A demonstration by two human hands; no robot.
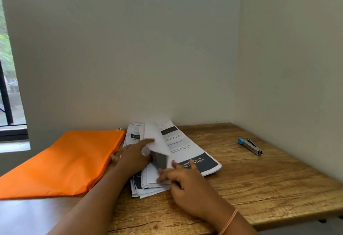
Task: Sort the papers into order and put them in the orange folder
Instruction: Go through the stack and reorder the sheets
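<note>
Papers (pixel 187 149) in a loose, fanned stack at mid-worktop, long axis running from the near edge back toward the wall. One sheet (pixel 157 138) lifted off the left part and curled over. Left grip (pixel 132 157) against that sheet, index finger straight along it, other fingers hidden behind; cannot tell whether pinching or merely propping. Right grip (pixel 187 181) spread and nearly flat on the stack's near end, fingertips (pixel 174 163) pressing pages down, clasping nothing. Orange folder (pixel 65 160) flat just left of the stack, edge touching or nearly so; nearer the left grip, so only a short sideways carry. Probably mid-sort. Stapler (pixel 250 146) well apart, far right on the worktop (pixel 259 188).
</note>
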